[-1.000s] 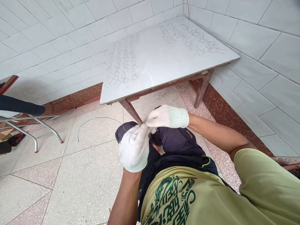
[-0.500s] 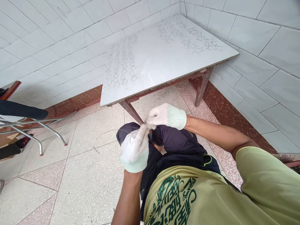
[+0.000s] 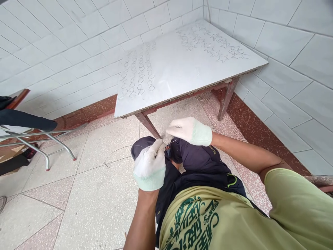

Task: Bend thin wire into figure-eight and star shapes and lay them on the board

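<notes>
My left hand (image 3: 150,165), in a white knit glove with a pale green cuff, pinches a thin metal wire above my knees. The long tail of the wire (image 3: 117,150) curves out leftward past my knee and ends in a small hook. My right hand (image 3: 191,131), gloved the same way, is at the wire's other end, its fingers straighter and laid together, with the thumb partly hidden below. Between the hands a short bent part of the wire shows, with a thin end sticking out to the right. Its exact shape is too small to make out.
Ahead stands a white-topped table (image 3: 171,74) in a tiled corner. On it lie rows of looped wire shapes (image 3: 141,76) at left and star-shaped wire pieces (image 3: 218,43) at right. A metal-legged folding chair (image 3: 47,146) stands on the terrazzo floor at left.
My right hand has shifted slightly right and its fingers have straightened from a tighter pinch. A thin wire end now shows beneath it. My left hand keeps its pinch.
</notes>
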Motion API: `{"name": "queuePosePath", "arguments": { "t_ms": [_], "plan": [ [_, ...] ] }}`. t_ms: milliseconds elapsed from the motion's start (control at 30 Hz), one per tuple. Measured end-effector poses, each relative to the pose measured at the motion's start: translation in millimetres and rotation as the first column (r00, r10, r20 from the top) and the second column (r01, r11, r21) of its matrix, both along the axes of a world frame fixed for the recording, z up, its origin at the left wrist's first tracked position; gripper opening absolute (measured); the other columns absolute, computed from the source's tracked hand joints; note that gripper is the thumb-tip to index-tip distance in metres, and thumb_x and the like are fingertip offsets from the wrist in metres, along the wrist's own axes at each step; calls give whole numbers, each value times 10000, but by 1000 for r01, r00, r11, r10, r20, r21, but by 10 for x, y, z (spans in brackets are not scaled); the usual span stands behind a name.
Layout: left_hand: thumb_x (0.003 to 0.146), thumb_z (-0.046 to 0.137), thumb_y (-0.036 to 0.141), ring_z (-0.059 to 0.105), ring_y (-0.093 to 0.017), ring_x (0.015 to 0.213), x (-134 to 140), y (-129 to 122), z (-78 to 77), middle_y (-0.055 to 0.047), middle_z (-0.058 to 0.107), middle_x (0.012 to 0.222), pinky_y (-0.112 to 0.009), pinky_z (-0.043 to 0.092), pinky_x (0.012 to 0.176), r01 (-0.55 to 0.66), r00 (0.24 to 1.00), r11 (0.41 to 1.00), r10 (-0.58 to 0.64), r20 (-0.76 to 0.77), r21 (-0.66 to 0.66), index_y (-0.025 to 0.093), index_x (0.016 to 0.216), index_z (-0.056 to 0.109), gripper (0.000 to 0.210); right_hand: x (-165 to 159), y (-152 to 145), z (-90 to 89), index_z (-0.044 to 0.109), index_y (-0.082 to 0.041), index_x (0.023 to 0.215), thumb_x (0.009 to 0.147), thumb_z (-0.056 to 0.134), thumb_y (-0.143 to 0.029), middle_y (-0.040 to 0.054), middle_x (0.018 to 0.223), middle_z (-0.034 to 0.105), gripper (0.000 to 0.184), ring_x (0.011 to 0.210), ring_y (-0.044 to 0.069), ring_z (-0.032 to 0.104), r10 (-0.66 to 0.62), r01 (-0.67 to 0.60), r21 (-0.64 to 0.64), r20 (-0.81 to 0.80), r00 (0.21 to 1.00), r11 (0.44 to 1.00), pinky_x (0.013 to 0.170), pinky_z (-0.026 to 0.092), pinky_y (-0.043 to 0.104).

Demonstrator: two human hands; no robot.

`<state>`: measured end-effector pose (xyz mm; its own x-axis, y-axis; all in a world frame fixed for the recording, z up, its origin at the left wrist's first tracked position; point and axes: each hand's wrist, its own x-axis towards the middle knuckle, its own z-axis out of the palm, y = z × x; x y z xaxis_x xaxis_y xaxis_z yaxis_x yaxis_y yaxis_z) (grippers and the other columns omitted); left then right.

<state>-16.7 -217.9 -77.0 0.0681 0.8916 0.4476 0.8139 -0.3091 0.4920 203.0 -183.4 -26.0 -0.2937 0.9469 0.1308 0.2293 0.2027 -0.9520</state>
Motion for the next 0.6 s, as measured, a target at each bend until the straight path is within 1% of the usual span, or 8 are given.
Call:
{"name": "queuePosePath", "arguments": {
  "t_ms": [67, 133, 167, 233, 333, 400, 500, 600],
  "plan": [
    [1016, 619, 289, 796, -216, 982, -1, 3, 41, -58, 854, 1058, -342, 628, 932, 25, 999, 1000, -25, -20, -1, 263, 1176, 832, 268, 63, -2, 16, 757, -195, 817, 1037, 585, -421, 31, 938, 792, 359, 926, 170, 708, -23, 7, 160, 100, 995, 987, 895, 502, 291],
    [1020, 610, 292, 799, -210, 957, -8, 13, 76, -62, 854, 1047, -331, 628, 908, 53, 998, 999, -53, -34, 7, 254, 1171, 832, 271, 107, 21, 39, 765, -199, 814, 1031, 589, -398, 36, 978, 800, 343, 957, 174, 714, -17, -17, 206, 163, 986, 978, 905, 494, 286],
    [1022, 606, 294, 801, -209, 948, -13, 21, 90, -65, 855, 1042, -330, 628, 899, 65, 997, 998, -64, -40, 14, 251, 1172, 832, 274, 118, 40, 52, 774, -201, 819, 1021, 602, -390, 32, 976, 805, 325, 948, 171, 719, 1, -37, 185, 191, 982, 982, 885, 494, 279],
    [1026, 603, 304, 805, -216, 948, -25, 38, 115, -73, 857, 1033, -338, 626, 899, 93, 994, 995, -91, -58, 26, 247, 1168, 835, 278, 117, 80, 74, 796, -205, 843, 983, 657, -382, 14, 939, 811, 264, 907, 163, 730, 65, -89, 94, 235, 970, 992, 820, 493, 260],
    [1024, 609, 318, 807, -232, 967, -34, 51, 141, -74, 862, 1039, -354, 622, 909, 126, 988, 991, -122, -89, 43, 256, 1150, 844, 274, 74, 109, 85, 805, -205, 837, 938, 711, -372, -13, 846, 803, 217, 842, 147, 732, 137, -138, -14, 235, 962, 990, 755, 485, 238],
    [1022, 611, 319, 807, -238, 955, -30, 42, 144, -72, 862, 1024, -359, 622, 893, 124, 988, 991, -120, -98, 41, 260, 1136, 851, 273, 32, 98, 70, 789, -197, 799, 936, 706, -343, -19, 801, 790, 216, 797, 132, 722, 102, -99, -26, 204, 974, 995, 731, 480, 230],
    [1022, 607, 320, 807, -241, 939, -5, 16, 122, -73, 862, 1003, -365, 621, 887, 81, 993, 997, -81, -90, 1, 257, 1140, 855, 282, -34, 73, 26, 759, -186, 764, 926, 698, -281, -16, 781, 782, 198, 768, 123, 710, 5, -4, -4, 180, 984, 1000, 709, 474, 226],
    [1016, 616, 323, 807, -241, 973, 34, 5, 89, -61, 865, 999, -372, 613, 932, 0, 997, 999, -3, -83, -33, 262, 1151, 853, 279, -87, 80, -17, 742, -181, 755, 928, 686, -246, -6, 761, 775, 194, 744, 124, 716, -3, 12, -56, 164, 986, 998, 693, 490, 224]
  ]
}}
